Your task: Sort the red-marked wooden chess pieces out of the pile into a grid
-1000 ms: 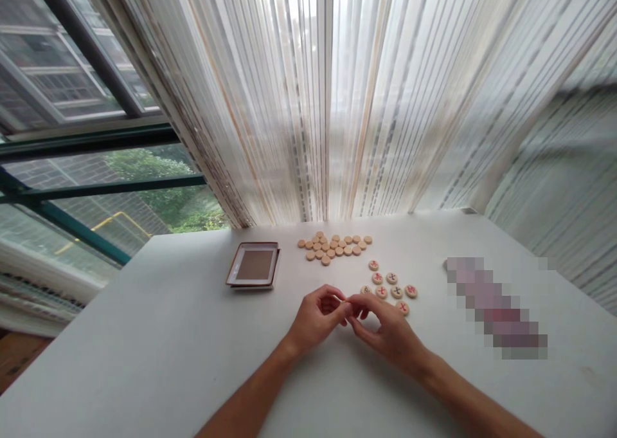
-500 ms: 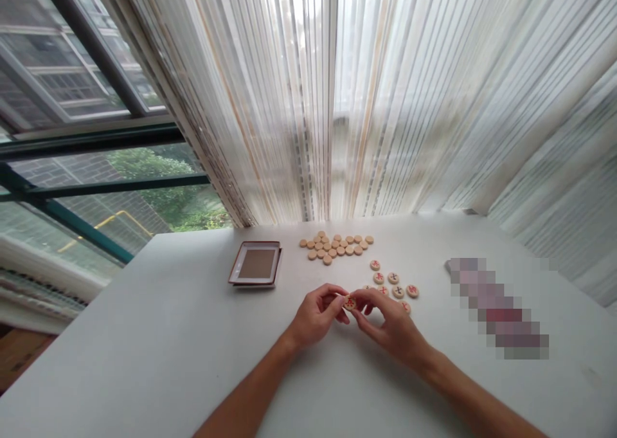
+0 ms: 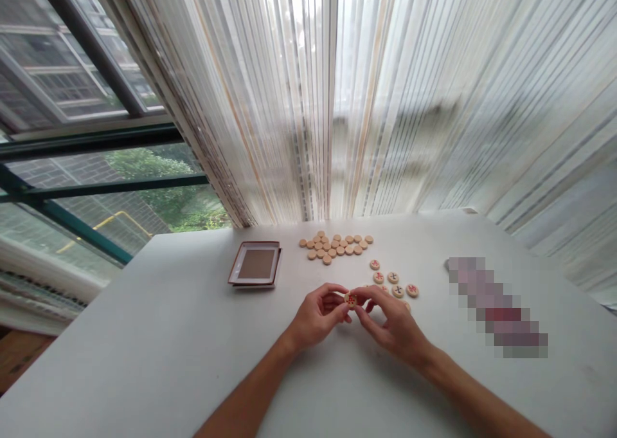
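Between the fingertips of both hands is one round wooden Chinese chess piece [image 3: 351, 300], its red character facing me. My left hand [image 3: 319, 314] grips its left edge with thumb and fingers. From the other side, my right hand [image 3: 388, 320] pinches the same piece. Just beyond my right hand lie several face-up pieces with red or dark characters, among them a red-marked piece [image 3: 412, 291] and a dark-marked piece [image 3: 393, 277]. My right hand partly covers some of them. Farther back, several blank-side-up pieces [image 3: 332, 253] form a loose cluster.
A shallow open box or lid [image 3: 235, 276] with a brown inside rests left of the cluster. On the right lies a long pixelated object [image 3: 499, 306]. The white table [image 3: 159, 335] meets a striped curtain [image 3: 318, 136] at its far edge, with a window at left.
The piece has turned slightly in my fingers, so its character sits at a different angle. Both hands have barely shifted. The curtain at right has moved a little.
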`<state>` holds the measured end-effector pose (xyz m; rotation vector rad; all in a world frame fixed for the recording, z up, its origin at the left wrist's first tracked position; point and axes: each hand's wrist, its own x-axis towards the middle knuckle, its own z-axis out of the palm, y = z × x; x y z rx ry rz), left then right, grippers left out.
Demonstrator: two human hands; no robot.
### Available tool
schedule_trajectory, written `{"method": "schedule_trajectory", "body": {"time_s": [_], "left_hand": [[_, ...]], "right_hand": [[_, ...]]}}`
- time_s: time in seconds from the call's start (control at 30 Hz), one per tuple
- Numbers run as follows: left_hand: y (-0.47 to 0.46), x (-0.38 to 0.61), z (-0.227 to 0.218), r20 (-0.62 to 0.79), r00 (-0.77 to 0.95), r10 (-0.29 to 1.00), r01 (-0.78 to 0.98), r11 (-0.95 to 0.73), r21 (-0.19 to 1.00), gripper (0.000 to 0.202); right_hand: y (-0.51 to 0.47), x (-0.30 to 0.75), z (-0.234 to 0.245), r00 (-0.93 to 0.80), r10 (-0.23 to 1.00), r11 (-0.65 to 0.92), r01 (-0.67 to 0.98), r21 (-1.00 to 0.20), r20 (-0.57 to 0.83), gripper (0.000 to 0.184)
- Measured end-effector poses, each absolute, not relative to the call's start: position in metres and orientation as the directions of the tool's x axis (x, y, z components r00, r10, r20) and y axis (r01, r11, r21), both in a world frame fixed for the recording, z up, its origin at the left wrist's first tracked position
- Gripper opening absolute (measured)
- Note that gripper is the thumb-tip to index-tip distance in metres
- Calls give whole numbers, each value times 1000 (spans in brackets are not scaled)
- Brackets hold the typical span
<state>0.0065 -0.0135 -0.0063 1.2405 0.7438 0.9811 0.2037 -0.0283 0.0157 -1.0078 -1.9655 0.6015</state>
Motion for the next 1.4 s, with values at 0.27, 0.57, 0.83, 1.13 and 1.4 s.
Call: {"method": "schedule_trajectory", "body": {"time_s": [0.27,0.57,0.83,1.13,1.4], "left_hand": [[-17,8,-5,49,418,907,-126,4,992,36],[-18,9,-1,44,419,907,-98,-3,995,37],[-20,10,-3,54,395,917,-65,-30,997,39],[-22,12,-3,81,404,911,-10,-84,996,36],[-24,12,0,110,421,900,44,-142,989,31]], "right_hand": [[-27,205,16,-326,839,543,438,-716,436,15],[-28,205,16,-345,832,550,420,-722,434,14],[-27,206,16,-350,844,531,443,-722,406,12],[-26,206,13,-331,848,530,476,-702,415,11],[-26,205,13,-302,873,486,500,-717,382,19]]}}
